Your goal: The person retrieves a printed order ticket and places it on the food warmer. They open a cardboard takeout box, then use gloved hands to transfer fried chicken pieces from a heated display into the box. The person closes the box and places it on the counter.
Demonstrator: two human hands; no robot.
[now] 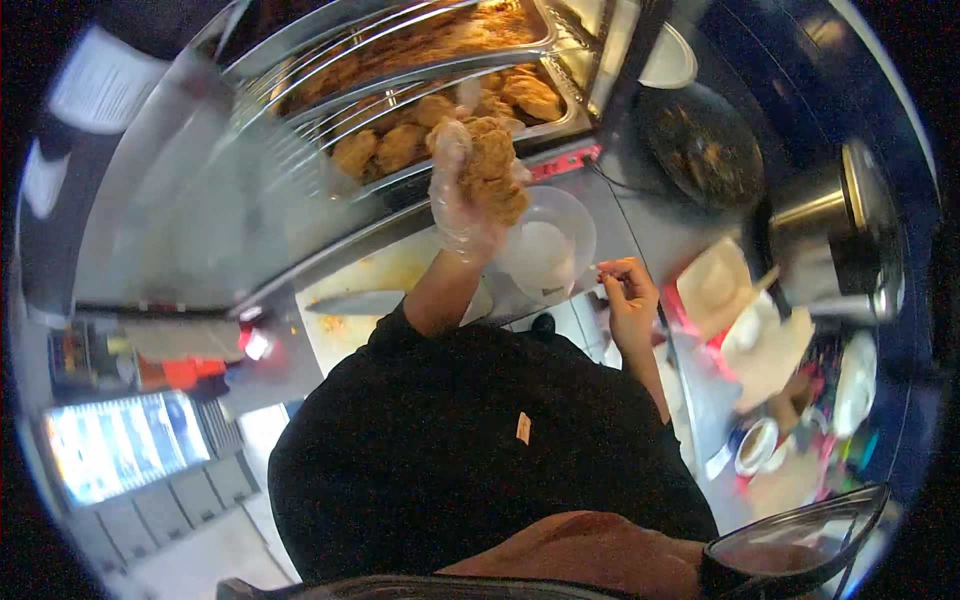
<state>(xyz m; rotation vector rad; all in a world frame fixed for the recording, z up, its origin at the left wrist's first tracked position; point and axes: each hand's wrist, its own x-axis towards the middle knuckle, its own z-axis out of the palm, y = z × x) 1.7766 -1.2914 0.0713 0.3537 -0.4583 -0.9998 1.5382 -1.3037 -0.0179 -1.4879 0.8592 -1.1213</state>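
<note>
My left hand [454, 191], in a clear plastic glove, grips a piece of breaded fried chicken [493, 169]. It is raised in front of a metal pan [574, 120] in the food warmer that holds several more fried pieces [401, 146]. Just below and to the right of the chicken is a clear, round plastic bowl [577, 225]. My right hand [630, 292], bare, is beside the bowl's right rim with thumb and fingertips drawn together. Whether it pinches the rim or some small scrap cannot be told.
A knife [360, 302] lies on a stained cutting board [337, 349] to the left. The warmer's glass panel [202, 202] rises beyond it. At right are a dark round pan [705, 146], a metal pot [817, 217], and open cardboard food boxes [712, 281] on a counter.
</note>
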